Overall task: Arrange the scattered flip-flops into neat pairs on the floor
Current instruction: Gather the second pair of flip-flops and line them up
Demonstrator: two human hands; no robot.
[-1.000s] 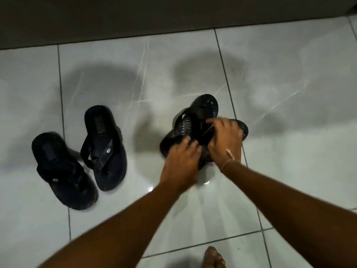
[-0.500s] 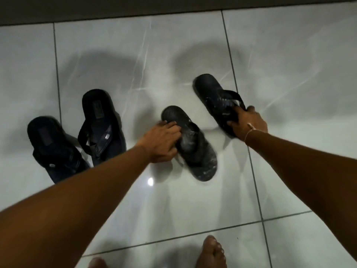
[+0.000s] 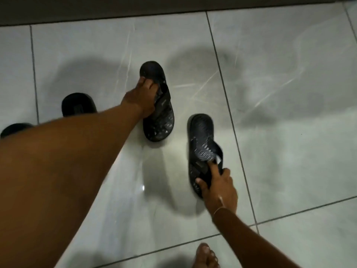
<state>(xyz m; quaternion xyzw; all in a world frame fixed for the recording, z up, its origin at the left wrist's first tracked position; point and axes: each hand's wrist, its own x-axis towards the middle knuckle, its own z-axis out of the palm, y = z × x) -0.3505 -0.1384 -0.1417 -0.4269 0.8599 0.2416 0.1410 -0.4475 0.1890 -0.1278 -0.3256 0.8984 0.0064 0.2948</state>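
While both arms reach out, each hand — left hand (image 3: 142, 97), right hand (image 3: 218, 188) — grips a flip-flop.

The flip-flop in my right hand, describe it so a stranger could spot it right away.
Start at the long grout line running down the pale tiled floor. Just left of it lies a black flip-flop, held by the right hand at its near end. Unlike the others, it lies nearest the bare foot.

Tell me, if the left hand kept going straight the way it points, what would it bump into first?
The left hand already grips a flip-flop. Beyond its far end, only bare floor shows up to the dark wall.
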